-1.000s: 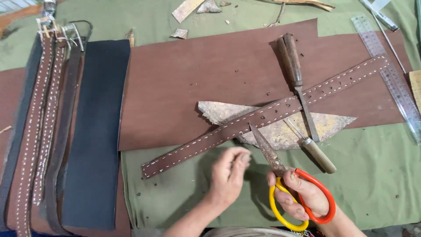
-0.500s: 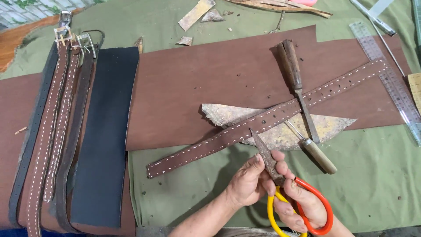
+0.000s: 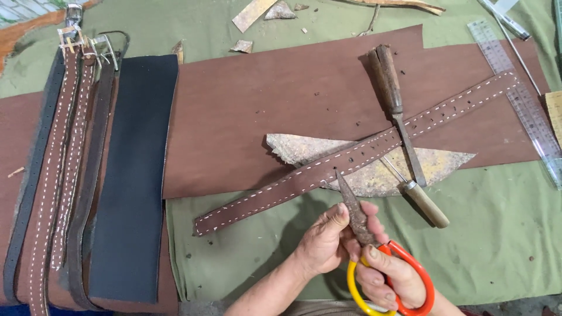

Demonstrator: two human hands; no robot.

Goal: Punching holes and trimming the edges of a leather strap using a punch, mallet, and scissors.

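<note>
Scissors [image 3: 374, 257] sit low over the green cloth [image 3: 497, 234], their rusty blades shut, tip just beside the stitched brown strap [image 3: 351, 169]. My right hand [image 3: 392, 278] is closed through the red and yellow loops; my left hand [image 3: 325, 243] pinches the blades. They feel stiff and rough, so I'd judge the loops the safest grip.

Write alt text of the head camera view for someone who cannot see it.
Two hands hold rusty scissors with red and yellow handles: the right hand grips the handles, the left hand pinches the shut blades. Their tip nears a long brown stitched leather strap lying on a green cloth.
</note>
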